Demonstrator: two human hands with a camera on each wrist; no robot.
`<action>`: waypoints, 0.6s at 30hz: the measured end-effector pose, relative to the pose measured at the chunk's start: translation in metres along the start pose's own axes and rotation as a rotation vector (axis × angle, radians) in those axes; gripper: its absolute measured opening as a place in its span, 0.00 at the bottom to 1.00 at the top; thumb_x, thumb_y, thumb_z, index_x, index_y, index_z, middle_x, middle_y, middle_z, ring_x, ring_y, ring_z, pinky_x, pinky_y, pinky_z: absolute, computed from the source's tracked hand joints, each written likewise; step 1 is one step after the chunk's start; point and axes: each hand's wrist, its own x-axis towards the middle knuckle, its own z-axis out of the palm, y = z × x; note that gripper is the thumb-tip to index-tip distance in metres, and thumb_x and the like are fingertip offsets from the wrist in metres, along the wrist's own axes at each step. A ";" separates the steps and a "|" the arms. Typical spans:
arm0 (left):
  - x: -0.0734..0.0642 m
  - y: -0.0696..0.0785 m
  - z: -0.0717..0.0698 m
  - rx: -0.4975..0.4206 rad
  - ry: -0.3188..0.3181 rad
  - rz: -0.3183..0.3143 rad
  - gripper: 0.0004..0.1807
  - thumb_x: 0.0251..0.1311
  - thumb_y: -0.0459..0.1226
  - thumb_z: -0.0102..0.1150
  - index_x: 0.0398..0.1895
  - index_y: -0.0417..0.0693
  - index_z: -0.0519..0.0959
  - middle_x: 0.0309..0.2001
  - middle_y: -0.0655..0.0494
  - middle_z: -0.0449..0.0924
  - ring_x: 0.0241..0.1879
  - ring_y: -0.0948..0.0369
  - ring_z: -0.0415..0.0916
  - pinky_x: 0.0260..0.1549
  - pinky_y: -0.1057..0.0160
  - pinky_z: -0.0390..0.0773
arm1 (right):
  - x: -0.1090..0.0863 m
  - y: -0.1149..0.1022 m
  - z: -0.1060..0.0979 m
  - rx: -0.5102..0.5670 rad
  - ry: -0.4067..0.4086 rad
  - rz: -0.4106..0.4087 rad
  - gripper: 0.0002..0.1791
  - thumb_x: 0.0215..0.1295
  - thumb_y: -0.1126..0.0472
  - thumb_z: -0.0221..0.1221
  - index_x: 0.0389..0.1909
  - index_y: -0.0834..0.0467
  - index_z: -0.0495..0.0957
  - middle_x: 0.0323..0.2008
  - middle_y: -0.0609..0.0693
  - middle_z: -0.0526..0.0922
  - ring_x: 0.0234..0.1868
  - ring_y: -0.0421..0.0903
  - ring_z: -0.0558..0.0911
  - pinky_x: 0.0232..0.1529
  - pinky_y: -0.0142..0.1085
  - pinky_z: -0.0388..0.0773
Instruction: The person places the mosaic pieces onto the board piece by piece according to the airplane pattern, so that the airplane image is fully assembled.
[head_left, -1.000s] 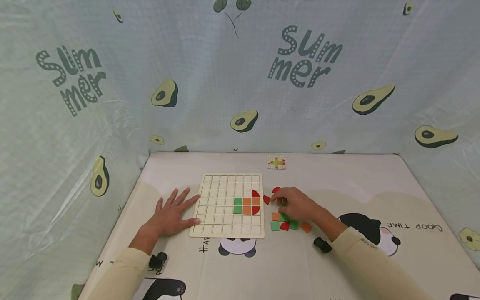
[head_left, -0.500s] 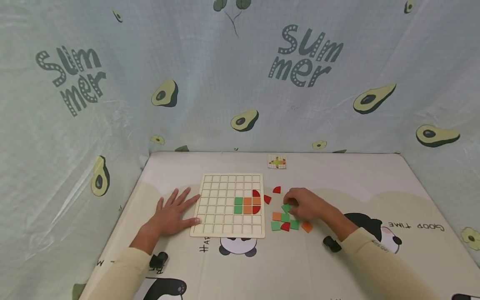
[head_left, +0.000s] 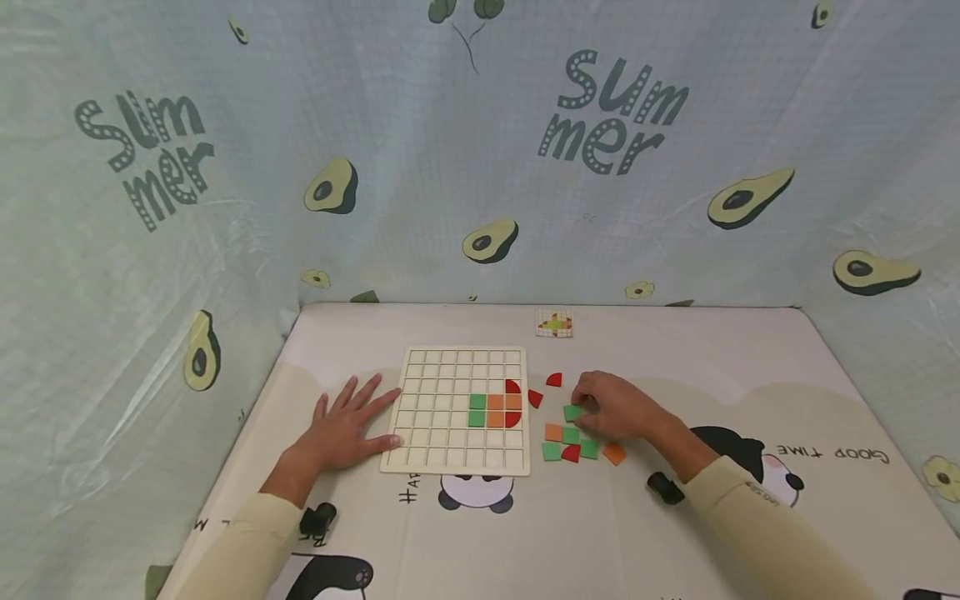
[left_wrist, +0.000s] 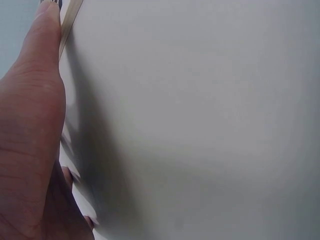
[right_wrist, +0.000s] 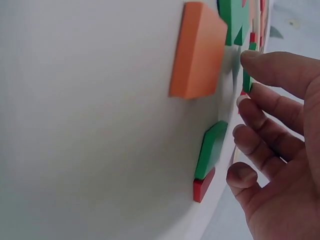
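Note:
My right hand [head_left: 617, 406] pinches a green square tile [head_left: 573, 413] between thumb and forefinger, right of the board. In the right wrist view the green tile [right_wrist: 247, 80] shows edge-on between the fingertips, with the other fingers loosely bent. My left hand [head_left: 341, 433] lies with fingers spread at the left side of a pale wooden grid board [head_left: 431, 433], its thumb tip on the board's edge. Toward the board's right side sit green tiles [head_left: 477, 410], orange tiles [head_left: 495, 410] and red quarter-round pieces [head_left: 512, 419]. The left wrist view shows mostly the thumb [left_wrist: 35, 100] and tablecloth.
Loose tiles lie below the right hand, among them a green one [head_left: 552, 452], an orange one [head_left: 615, 453] and a red piece [head_left: 571, 452]. Two more red pieces, one here [head_left: 553, 380], lie near the board. A small pattern card [head_left: 554, 323] rests at the back.
My right hand has moved a little right from over the red pieces, uncovering the tiles beneath. The green tile at its fingertips has turned from slanted to nearly straight. My left hand stays put.

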 end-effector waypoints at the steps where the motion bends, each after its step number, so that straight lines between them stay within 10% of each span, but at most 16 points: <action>1: 0.000 0.000 0.000 0.001 -0.001 0.000 0.45 0.63 0.66 0.60 0.81 0.64 0.63 0.85 0.48 0.49 0.83 0.34 0.42 0.71 0.19 0.42 | 0.000 -0.001 0.000 -0.001 0.005 -0.003 0.10 0.64 0.57 0.71 0.43 0.54 0.84 0.41 0.45 0.83 0.42 0.42 0.77 0.51 0.42 0.81; 18: -0.001 0.002 -0.003 -0.008 -0.010 0.000 0.45 0.64 0.66 0.60 0.81 0.63 0.63 0.85 0.48 0.49 0.83 0.34 0.42 0.71 0.20 0.41 | 0.011 -0.025 0.000 0.122 0.008 0.045 0.13 0.64 0.57 0.71 0.45 0.58 0.84 0.36 0.46 0.81 0.40 0.44 0.76 0.40 0.35 0.77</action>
